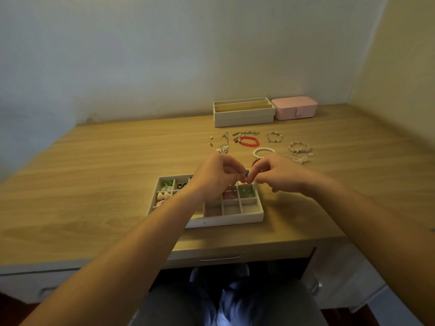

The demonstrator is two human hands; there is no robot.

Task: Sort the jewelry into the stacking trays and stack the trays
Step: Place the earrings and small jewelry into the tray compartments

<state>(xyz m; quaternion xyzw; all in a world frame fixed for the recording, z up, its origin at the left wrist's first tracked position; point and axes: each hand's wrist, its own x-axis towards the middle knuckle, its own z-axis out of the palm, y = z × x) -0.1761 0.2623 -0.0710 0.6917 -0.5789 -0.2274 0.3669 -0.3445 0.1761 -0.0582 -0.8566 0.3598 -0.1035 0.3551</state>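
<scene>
A cream compartment tray (pixel 231 217) lies near the desk's front edge, with small pieces in several of its cells. Above its far right part my left hand (pixel 215 176) and my right hand (pixel 276 171) meet, and both pinch a small blue piece of jewelry (pixel 246 173) between their fingertips. Loose jewelry lies behind them: a red bead bracelet (pixel 249 141), a white pearl bracelet (pixel 262 151), silver chains (pixel 246 133) and pale bead bracelets (pixel 300 147). Two more cream trays (pixel 243 114) stand stacked at the back.
A pink jewelry box (pixel 294 107) sits beside the stacked trays against the wall. Small earrings (pixel 211 141) lie left of the chains. The wooden desk (pixel 94 172) meets walls at the back and right. A drawer handle (pixel 220 257) shows below the front edge.
</scene>
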